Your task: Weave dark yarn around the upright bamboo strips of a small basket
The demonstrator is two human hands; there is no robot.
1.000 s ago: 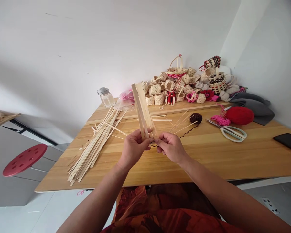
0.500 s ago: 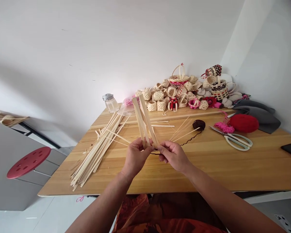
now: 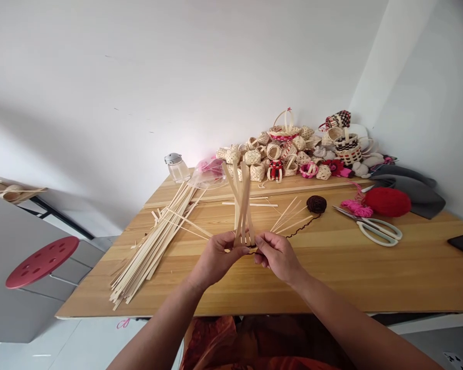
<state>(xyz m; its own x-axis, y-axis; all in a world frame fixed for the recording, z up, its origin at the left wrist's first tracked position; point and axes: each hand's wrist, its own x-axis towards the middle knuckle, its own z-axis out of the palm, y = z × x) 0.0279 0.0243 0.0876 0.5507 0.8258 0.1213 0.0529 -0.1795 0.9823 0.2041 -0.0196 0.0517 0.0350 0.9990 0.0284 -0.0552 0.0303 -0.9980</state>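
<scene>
Beyond the left hand [image 3: 219,257] and right hand [image 3: 278,255], fingers pinching pale, flat wooden strips [image 3: 245,200], sit small cream woven baskets [image 3: 257,172] and a clear, grey-lidded bottle [image 3: 178,169].

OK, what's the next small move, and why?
I'd probably draw the dark brown yarn snug with the right hand: a length of it shows between the hands, just below the base of the upright wooden strips, which the left hand grips.
</scene>
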